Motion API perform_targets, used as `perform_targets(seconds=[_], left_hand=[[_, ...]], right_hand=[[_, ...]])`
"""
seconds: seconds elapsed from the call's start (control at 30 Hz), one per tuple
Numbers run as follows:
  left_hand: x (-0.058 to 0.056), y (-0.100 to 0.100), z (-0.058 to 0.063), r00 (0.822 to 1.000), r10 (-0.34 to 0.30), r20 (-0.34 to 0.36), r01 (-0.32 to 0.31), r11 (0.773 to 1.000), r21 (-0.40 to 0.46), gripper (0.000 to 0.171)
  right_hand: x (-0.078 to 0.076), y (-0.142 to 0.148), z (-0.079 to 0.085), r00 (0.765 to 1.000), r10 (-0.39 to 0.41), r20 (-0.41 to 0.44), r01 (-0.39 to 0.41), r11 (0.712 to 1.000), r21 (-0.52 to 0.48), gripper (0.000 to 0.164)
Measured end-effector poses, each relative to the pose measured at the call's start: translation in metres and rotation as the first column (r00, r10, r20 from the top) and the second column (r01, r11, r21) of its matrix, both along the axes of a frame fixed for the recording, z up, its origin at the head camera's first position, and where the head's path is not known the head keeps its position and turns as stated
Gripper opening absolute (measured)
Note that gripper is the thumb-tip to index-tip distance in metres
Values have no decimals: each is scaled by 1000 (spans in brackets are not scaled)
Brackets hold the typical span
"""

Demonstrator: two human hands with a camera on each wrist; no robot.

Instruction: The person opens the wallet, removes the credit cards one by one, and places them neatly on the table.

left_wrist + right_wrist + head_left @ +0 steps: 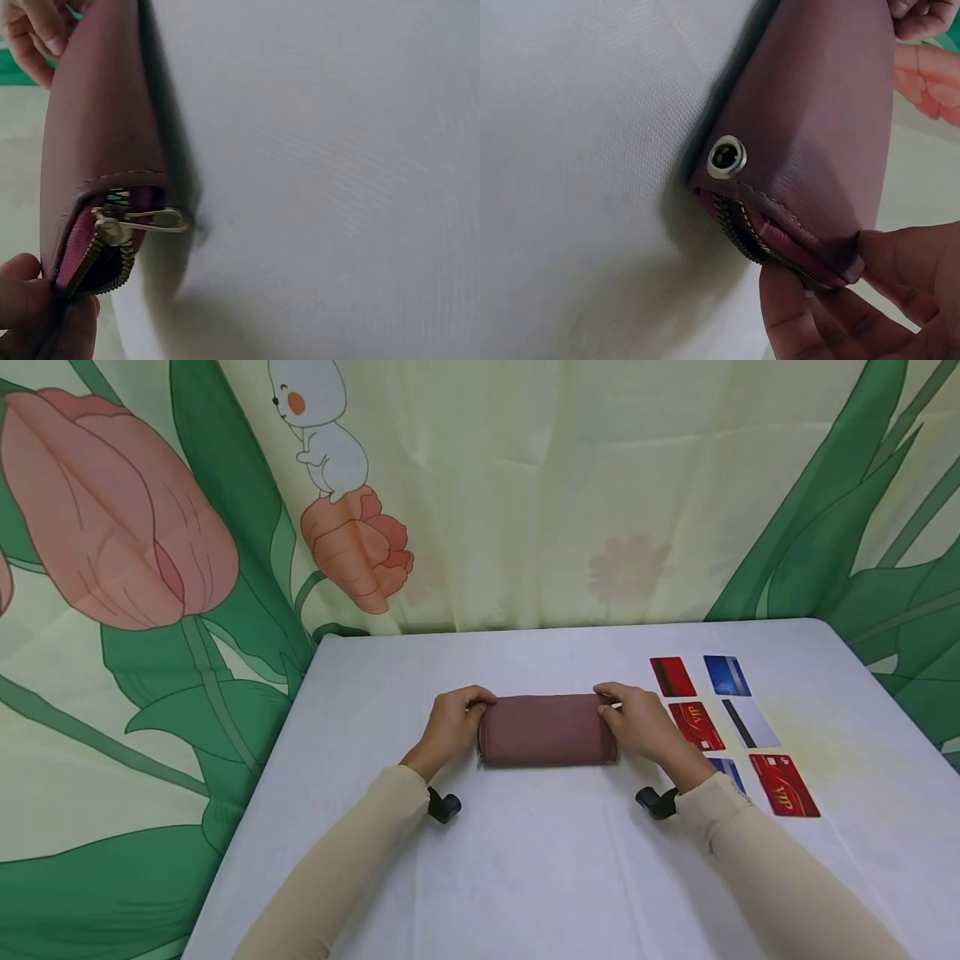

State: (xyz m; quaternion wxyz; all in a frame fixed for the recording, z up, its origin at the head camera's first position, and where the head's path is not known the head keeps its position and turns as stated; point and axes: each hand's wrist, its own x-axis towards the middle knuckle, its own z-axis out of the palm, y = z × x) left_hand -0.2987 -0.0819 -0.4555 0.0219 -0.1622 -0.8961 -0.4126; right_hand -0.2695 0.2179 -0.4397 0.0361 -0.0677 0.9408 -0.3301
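Observation:
Between the two hands is a long mauve-brown zip wallet, its broad face toward me. My left hand pinches its upper left corner with thumb and fingers. At the opposite upper corner my right hand grips the wallet the same way. In the left wrist view, a metal zipper pull hangs at the wallet's end, where the zip teeth are parted. The right wrist view shows a round metal eyelet near the lower corner and zip teeth along that end.
Several cards lie in two columns right of the wallet, among them a red VIP card, a blue card and a white card with a black stripe. My right forearm partly covers one blue card. A printed curtain hangs behind the white table.

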Motion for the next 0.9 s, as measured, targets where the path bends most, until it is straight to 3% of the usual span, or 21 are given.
perform_targets(seconds=[0.2, 0.37, 0.53, 0.73, 0.9], left_hand=[[-4, 1, -10, 996, 18, 92, -15, 999, -35, 21], [-3, 0, -16, 995, -20, 103, 34, 990, -138, 23], [-2, -1, -16, 994, -67, 84, 90, 947, -307, 35], [-6, 2, -12, 989, -67, 128, 113, 909, -400, 41], [-20, 2, 3, 990, -74, 120, 128, 834, -537, 47]], right_hand=[[-8, -8, -10, 1000, -24, 12, 23, 999, 36, 39], [-12, -14, -18, 1000, -14, -1, 14, 997, 78, 36], [-17, -19, -22, 999, 34, -21, -30, 983, 181, 38], [-21, -20, -21, 996, 89, -5, -84, 951, 297, 42], [-26, -12, -1, 995, 97, 9, -94, 940, 328, 47]])
